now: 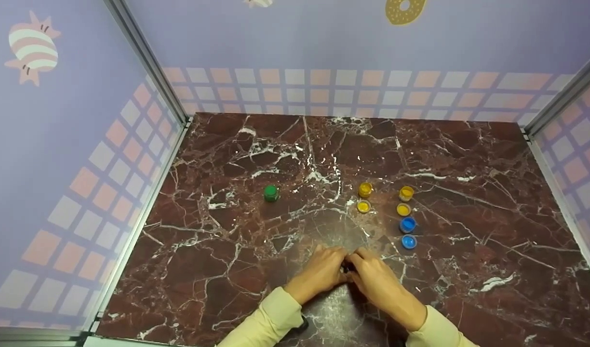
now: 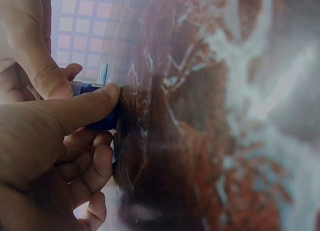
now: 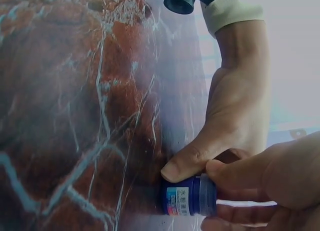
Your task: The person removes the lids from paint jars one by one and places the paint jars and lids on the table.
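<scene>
And here you are at the near middle of the marbled table (image 1: 194, 274), both hands meeting over 1 small dark blue jar (image 3: 181, 197), upright, its printed label in plain sight of the right wrist view! Your left hand (image 1: 324, 265) grasps the jar's body, thumb pressed along its side low by the tabletop, and that grip probably serves to keep the jar from turning or tipping. Up top, your right hand (image 1: 374, 279) pinches the grey lid (image 3: 207, 196) between thumb and fingers, a hold that looks suited to twisting; whether the lid is loose, you can't tell from here. Now look beyond, to the right: the left yellow jar (image 1: 365, 189) has its yellow-faced lid (image 1: 363, 206) just on the near side, the right yellow jar (image 1: 406, 193) has its matching lid (image 1: 403, 209) the same way, and nearer stands the bright blue jar (image 1: 408, 224) with its blue lid (image 1: 408, 242). That's 3 pairs, each lid coloured side up, likely so the match is clear and the paint stays off the tabletop. Over on the left, the green jar (image 1: 271, 193) stands well apart, no separate lid showing beside it.
</scene>
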A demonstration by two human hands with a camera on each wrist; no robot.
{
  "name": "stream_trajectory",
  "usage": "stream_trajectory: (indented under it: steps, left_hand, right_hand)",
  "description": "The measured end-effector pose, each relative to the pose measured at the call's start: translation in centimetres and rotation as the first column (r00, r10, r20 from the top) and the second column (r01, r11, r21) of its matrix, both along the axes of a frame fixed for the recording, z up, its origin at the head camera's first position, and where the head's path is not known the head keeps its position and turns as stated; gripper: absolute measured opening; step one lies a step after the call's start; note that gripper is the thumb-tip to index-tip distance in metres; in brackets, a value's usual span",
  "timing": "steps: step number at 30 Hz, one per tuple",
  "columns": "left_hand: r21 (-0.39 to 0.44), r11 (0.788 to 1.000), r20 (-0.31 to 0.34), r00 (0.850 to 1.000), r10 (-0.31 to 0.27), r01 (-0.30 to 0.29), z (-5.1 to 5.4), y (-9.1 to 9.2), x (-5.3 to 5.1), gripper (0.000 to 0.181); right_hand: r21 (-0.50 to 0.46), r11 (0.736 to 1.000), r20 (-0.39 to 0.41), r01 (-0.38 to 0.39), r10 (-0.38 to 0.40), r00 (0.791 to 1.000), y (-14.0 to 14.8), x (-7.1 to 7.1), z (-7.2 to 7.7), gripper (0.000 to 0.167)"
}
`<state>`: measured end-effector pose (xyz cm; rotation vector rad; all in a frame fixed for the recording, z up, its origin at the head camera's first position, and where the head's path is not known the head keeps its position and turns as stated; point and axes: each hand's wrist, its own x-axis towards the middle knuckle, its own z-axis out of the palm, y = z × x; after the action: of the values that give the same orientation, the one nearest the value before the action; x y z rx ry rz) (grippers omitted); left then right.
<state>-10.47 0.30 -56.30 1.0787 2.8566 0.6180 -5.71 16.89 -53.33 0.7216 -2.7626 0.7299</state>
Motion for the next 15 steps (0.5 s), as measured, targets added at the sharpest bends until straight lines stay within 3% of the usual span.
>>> stream_trajectory:
  steps: [15]
  left_hand:
    - [0.010,1.000,0.015,1.000,-0.007,0.006,0.1,-0.1,0.0,0.034]
  right_hand:
    - [0.043,0.978,-0.045,-0.205,0.207,0.977,1.4,-0.9,-0.4,0.033]
